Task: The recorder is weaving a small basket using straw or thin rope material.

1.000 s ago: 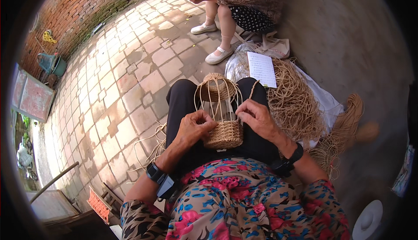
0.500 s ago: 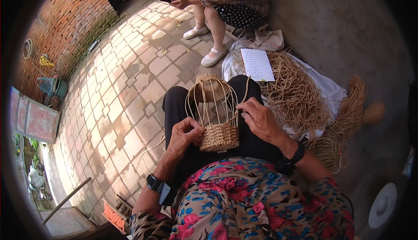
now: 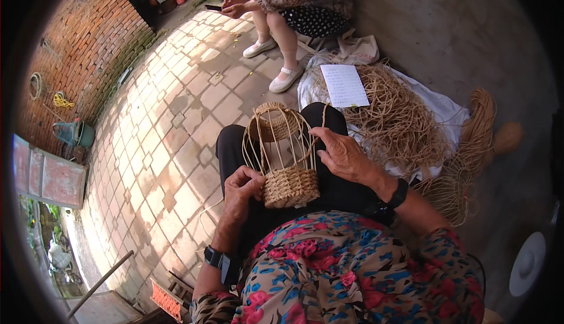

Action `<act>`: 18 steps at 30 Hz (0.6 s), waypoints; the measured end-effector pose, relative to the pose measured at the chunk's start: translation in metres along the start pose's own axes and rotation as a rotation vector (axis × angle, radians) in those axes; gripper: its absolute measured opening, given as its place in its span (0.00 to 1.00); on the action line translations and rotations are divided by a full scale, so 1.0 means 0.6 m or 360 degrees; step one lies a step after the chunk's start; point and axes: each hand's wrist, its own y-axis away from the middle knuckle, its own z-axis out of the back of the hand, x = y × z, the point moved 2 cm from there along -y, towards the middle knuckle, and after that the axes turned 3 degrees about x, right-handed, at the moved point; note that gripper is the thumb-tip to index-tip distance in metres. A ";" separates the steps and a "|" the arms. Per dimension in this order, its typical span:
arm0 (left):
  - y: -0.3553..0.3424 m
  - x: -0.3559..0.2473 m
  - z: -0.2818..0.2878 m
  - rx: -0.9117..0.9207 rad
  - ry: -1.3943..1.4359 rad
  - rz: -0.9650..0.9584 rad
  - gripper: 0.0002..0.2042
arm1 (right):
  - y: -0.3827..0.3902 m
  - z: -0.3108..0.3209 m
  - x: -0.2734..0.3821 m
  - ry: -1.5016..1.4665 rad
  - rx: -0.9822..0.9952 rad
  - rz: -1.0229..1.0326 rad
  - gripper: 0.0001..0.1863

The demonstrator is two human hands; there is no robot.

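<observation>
Between my knees rests a partly woven basket (image 3: 292, 187), with a tight braided band at the near end, bare upright ribs in the middle and another woven band at the far end. My left hand (image 3: 243, 190) pinches the left edge of the near band, thumb against the weave. On the other side, my right hand (image 3: 342, 155) has its fingers closed on a strand of straw cord (image 3: 324, 115) beside the ribs. The cord's end sticks up past the fingers, and part of it runs among the ribs. My right fingertips partly hide the cord.
A big tangle of straw cord (image 3: 393, 112) lies on a white sheet at the right, with a written paper (image 3: 345, 85) on it. Coiled cord (image 3: 479, 115) lies beyond. Ahead, a seated person (image 3: 294, 7) holds a phone. Paving (image 3: 158, 148) spreads left toward a brick wall (image 3: 88, 48).
The basket has tipped slightly, so its far opening shows more. Both hands stay at the basket, the right still holding the cord. The whole view has shifted a little.
</observation>
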 end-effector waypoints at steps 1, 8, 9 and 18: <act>0.001 0.001 0.002 -0.0006 0.0006 0.0032 0.05 | 0.001 0.002 0.000 -0.0047 0.0011 0.0019 0.23; 0.008 0.001 0.007 -0.0028 -0.0004 -0.0008 0.06 | 0.039 0.011 -0.003 -0.0332 0.0199 -0.0248 0.05; 0.008 0.000 0.007 -0.0020 -0.0021 -0.0009 0.06 | 0.046 0.010 -0.002 -0.0274 0.0187 -0.0227 0.04; 0.010 -0.004 0.000 0.0033 -0.0082 -0.0053 0.07 | 0.039 0.030 0.032 0.0335 0.0393 -0.0298 0.04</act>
